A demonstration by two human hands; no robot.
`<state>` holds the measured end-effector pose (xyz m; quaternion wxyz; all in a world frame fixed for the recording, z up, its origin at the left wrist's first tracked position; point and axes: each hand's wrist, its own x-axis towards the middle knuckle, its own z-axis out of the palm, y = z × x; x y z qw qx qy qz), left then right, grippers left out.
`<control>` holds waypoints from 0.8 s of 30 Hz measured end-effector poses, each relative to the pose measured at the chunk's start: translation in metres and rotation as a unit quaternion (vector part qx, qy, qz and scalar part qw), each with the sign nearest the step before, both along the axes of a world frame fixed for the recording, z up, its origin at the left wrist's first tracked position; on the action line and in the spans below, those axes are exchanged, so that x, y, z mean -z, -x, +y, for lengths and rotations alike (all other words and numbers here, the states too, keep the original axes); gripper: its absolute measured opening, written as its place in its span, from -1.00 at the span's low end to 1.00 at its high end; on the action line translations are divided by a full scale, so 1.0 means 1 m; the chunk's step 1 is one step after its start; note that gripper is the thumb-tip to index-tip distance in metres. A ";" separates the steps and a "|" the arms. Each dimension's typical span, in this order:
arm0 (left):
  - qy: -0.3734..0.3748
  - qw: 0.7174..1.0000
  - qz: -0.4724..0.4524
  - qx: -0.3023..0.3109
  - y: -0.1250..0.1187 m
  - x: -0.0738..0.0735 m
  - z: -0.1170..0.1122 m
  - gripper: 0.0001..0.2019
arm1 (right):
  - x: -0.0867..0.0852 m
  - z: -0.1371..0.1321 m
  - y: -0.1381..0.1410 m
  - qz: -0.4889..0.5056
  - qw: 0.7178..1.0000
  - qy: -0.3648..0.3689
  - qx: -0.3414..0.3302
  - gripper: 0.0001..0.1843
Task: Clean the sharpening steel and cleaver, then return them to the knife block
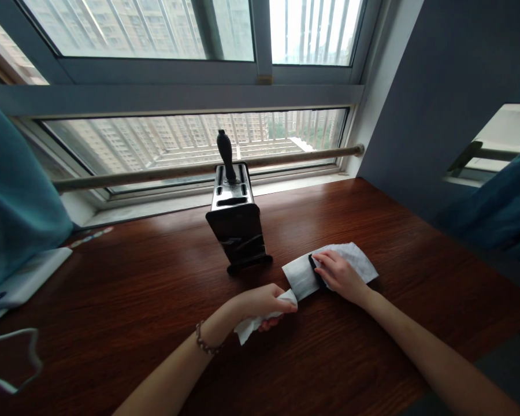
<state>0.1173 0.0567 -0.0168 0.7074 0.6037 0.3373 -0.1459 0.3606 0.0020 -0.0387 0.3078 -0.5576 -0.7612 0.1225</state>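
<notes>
Crumpled white tissue (249,329) is gripped in my left hand (264,303), with a loose end hanging below the fingers. My right hand (340,274) rests with bent fingers on a narrow black object (317,273), mostly hidden beneath the hand, so its kind does not show. Under and around that lies a pale white sheet (301,277), smooth on the left and textured like paper towel on the right. Just beyond my left hand stands a black knife block (240,234) with slots on top. One black-handled knife (226,153) sticks up from it.
The brown wooden table (156,277) runs up to a window with a rail (164,175). On the left are a blue curtain (17,190), a white flat device (30,277) and a white loop-shaped thing (37,352). A wall (416,133) borders the right side.
</notes>
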 end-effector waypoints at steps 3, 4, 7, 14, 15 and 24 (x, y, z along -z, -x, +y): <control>-0.001 1.000 0.004 -0.003 0.000 0.000 0.000 -0.66 | 0.000 0.000 -0.001 -0.001 1.000 0.001 -0.004 -0.67; -0.001 1.000 0.003 -0.004 0.000 -0.001 0.000 -0.66 | 0.000 0.000 -0.001 -0.001 1.000 0.002 -0.005 -0.67; 0.006 1.000 -0.003 -0.001 0.000 -0.001 0.000 -0.67 | 0.000 0.001 -0.001 -0.004 1.000 0.003 -0.006 -0.66; 0.002 1.000 0.008 -0.001 0.000 -0.001 0.000 -0.67 | 0.000 -0.001 0.003 -0.036 0.999 -0.027 -0.001 -0.63; 0.005 1.000 0.010 -0.003 0.000 -0.001 0.000 -0.67 | -0.001 -0.003 0.005 -0.038 0.999 -0.027 -0.016 -0.63; 0.004 1.000 -0.001 -0.006 0.002 0.003 0.001 -0.68 | -0.014 -0.015 0.033 -0.048 0.978 0.018 -0.200 -0.49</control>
